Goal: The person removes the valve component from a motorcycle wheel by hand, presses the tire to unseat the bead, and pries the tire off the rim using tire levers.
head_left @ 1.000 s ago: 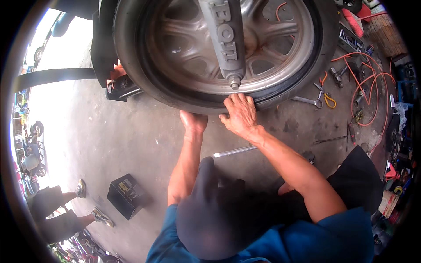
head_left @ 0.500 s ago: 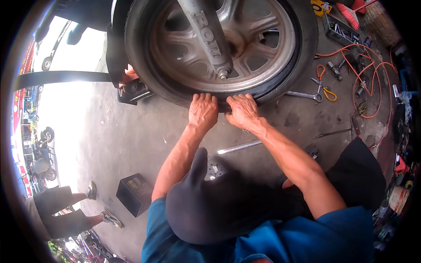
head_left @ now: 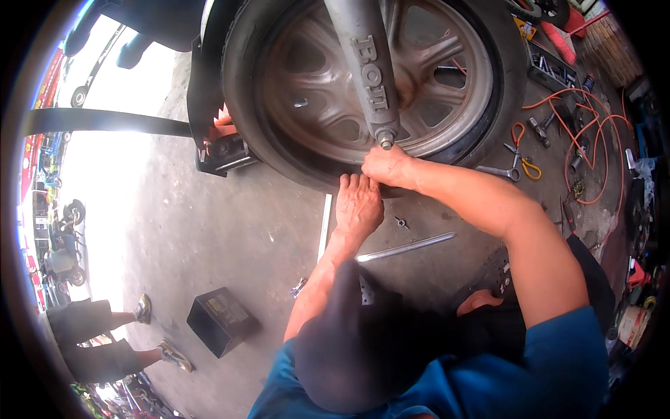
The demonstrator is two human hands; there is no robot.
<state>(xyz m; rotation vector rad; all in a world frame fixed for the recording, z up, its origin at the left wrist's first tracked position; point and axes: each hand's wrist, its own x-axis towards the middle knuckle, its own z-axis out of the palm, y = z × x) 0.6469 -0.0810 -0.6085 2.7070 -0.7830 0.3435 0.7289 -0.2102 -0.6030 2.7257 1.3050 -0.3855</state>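
A motorcycle wheel with a dull silver spoked rim (head_left: 307, 119) fills the top of the view, ringed by a black tyre (head_left: 241, 115). A grey fork leg (head_left: 363, 63) slants across its front, with a bolt at the lower end. My left hand (head_left: 359, 204) curls its fingers over the tyre's near edge. Just right of it and farther in, my right hand (head_left: 388, 168) is closed at the tyre's inner edge, below the fork's bolt. Its fingertips are hidden. Beneath my arms lies a long metal bar (head_left: 408, 246) on the floor.
Right of the wheel lie scissors (head_left: 515, 150), a wrench (head_left: 499, 172), a hammer-like tool (head_left: 539, 131), an orange hose (head_left: 599, 150) and a toolbox (head_left: 551, 70). A dark box (head_left: 220, 321) stands at lower left, near a bystander's legs (head_left: 125, 335). Another thin bar (head_left: 324, 227) lies beside my left arm.
My right hand has moved inward from the tyre's outer edge and closed below the fork. My left hand has slid along the tyre toward it. The view has shifted slightly.
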